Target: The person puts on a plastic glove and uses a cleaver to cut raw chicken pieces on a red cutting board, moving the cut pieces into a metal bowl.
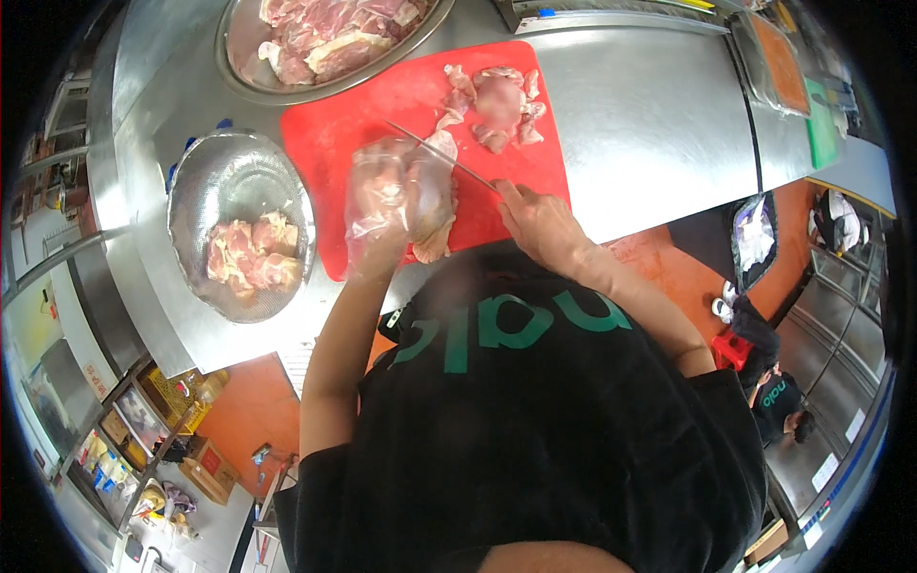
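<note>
My left hand [387, 190], in a clear plastic glove, presses on a large piece of raw chicken [433, 197] on the red cutting board [337, 136]. My bare right hand [541, 218] grips a knife, its handle hidden in the fist. The thin knife blade [448, 157] slants up and left across the top part of the chicken piece, its tip pointing toward the far side of the board. Beyond the blade, small cut chicken pieces [494, 140] lie loosely grouped at the board's upper right. A blurred patch covers the middle of that group.
At the left stands a metal strainer basket [247, 161] with several chicken pieces [251, 254]. A steel bowl [233, 79] heaped with raw chicken [344, 36] overlaps the board's far edge. The steel table [645, 107] extends right toward a container of orange food [781, 64]. Another person [774, 394] sits at the right.
</note>
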The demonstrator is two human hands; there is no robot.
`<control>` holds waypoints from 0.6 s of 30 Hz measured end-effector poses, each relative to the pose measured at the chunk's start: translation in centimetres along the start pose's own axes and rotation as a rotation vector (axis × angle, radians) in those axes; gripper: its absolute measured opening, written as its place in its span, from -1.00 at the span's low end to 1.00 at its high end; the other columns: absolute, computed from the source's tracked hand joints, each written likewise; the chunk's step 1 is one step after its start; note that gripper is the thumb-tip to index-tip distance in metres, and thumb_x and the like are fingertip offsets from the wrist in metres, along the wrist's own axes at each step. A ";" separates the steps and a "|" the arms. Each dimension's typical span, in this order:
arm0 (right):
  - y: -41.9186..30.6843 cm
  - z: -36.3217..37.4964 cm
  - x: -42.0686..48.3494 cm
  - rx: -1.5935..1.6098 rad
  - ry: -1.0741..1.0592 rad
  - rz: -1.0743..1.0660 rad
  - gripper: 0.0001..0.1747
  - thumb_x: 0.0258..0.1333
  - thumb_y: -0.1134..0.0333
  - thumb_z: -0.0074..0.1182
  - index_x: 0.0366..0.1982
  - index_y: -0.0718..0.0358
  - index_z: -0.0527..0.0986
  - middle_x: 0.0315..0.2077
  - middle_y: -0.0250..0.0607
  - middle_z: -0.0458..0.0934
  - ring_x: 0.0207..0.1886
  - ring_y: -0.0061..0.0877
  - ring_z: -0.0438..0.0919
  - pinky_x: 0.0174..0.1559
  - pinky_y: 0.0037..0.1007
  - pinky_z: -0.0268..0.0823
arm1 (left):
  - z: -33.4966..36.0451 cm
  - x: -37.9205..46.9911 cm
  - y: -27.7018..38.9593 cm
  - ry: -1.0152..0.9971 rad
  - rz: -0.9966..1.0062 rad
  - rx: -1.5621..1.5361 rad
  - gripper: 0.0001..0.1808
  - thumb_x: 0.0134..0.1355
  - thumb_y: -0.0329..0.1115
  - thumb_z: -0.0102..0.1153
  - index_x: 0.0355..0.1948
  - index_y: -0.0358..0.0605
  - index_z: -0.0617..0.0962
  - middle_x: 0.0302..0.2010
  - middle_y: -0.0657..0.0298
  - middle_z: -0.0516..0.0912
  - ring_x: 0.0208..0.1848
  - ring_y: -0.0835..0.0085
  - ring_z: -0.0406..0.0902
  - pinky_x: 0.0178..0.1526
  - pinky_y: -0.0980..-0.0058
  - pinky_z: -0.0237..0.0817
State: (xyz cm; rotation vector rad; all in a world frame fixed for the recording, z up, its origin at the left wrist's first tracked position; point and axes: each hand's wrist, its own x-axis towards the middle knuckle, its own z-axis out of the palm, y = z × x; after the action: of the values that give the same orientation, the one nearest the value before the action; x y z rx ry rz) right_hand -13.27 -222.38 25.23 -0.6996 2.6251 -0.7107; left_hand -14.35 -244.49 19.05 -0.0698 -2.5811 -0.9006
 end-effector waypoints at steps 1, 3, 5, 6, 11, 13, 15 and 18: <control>-0.2 0.3 -0.1 -0.007 -0.011 0.010 -0.69 0.16 0.39 -0.08 -0.07 0.32 0.28 -0.44 0.08 0.51 -0.45 -0.02 0.52 -0.39 -0.12 0.40 | 1.4 -1.0 -1.3 0.009 0.047 0.022 -0.79 0.02 -0.37 0.15 -0.28 -0.19 0.57 -0.24 0.07 0.58 -0.18 0.12 0.49 -0.03 0.24 0.27; -0.1 1.0 -0.2 -0.014 -0.024 0.033 -0.71 0.15 0.41 -0.08 -0.08 0.33 0.28 -0.44 0.08 0.51 -0.45 -0.01 0.52 -0.40 -0.11 0.40 | 2.9 -1.6 -2.0 0.009 0.095 0.036 -0.80 0.01 -0.41 0.14 -0.29 -0.20 0.56 -0.24 0.05 0.57 -0.19 0.11 0.49 -0.04 0.22 0.27; -0.1 1.8 -0.2 -0.021 -0.056 0.062 -0.75 0.11 0.45 -0.09 -0.16 0.37 0.27 -0.44 0.09 0.51 -0.45 -0.03 0.53 -0.40 -0.11 0.40 | 3.8 -2.2 -2.5 0.047 0.090 0.048 -0.84 -0.01 -0.43 0.14 -0.36 -0.21 0.55 -0.26 0.03 0.57 -0.21 0.11 0.50 -0.09 0.22 0.29; -0.3 2.1 0.4 -0.019 -0.056 0.067 -0.75 0.11 0.45 -0.09 -0.16 0.37 0.27 -0.44 0.09 0.51 -0.45 -0.03 0.53 -0.40 -0.11 0.40 | 4.2 -2.4 -2.6 0.066 0.090 0.054 -0.86 -0.02 -0.43 0.14 -0.39 -0.22 0.55 -0.27 0.02 0.57 -0.22 0.11 0.50 -0.11 0.23 0.30; -2.2 3.5 7.2 -0.114 -0.134 0.016 -0.78 0.02 0.52 -0.10 -0.24 0.42 0.26 -0.44 0.14 0.52 -0.36 -0.03 0.56 -0.37 -0.12 0.41 | 3.3 -1.0 -4.2 -0.084 -0.281 -0.448 -0.87 -0.04 -0.41 0.14 -0.43 -0.22 0.54 -0.40 0.02 0.55 -0.27 0.10 0.49 -0.23 0.24 0.33; -1.9 2.1 7.0 -0.085 -0.148 0.052 -0.78 0.02 0.52 -0.11 -0.24 0.42 0.26 -0.44 0.15 0.52 -0.36 -0.01 0.56 -0.36 -0.12 0.41 | 3.2 0.2 -3.0 -0.036 -0.021 -0.111 -0.90 -0.05 -0.44 0.14 -0.45 -0.19 0.55 -0.50 0.07 0.54 -0.33 0.07 0.48 -0.24 0.22 0.32; -0.7 1.6 5.1 -0.055 -0.176 0.074 -0.77 0.02 0.51 -0.11 -0.24 0.43 0.26 -0.43 0.16 0.53 -0.35 0.00 0.55 -0.35 -0.12 0.41 | 2.6 0.5 -2.8 -0.008 0.008 -0.073 -0.91 -0.06 -0.44 0.14 -0.47 -0.19 0.56 -0.49 0.06 0.55 -0.34 0.07 0.48 -0.23 0.20 0.32; 1.6 1.0 -0.2 -0.091 -0.176 0.086 -0.77 0.04 0.48 -0.11 -0.23 0.43 0.26 -0.43 0.16 0.53 -0.35 0.01 0.55 -0.33 -0.11 0.41 | 2.7 0.3 -2.8 0.002 0.048 -0.065 -0.90 -0.07 -0.45 0.14 -0.46 -0.18 0.56 -0.45 0.03 0.56 -0.34 0.05 0.48 -0.22 0.16 0.31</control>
State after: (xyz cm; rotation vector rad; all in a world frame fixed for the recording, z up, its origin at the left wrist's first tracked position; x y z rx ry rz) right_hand -13.32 -221.44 23.61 -0.6395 2.5213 -0.4846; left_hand -16.11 -245.07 15.57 -0.1486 -2.5371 -0.9657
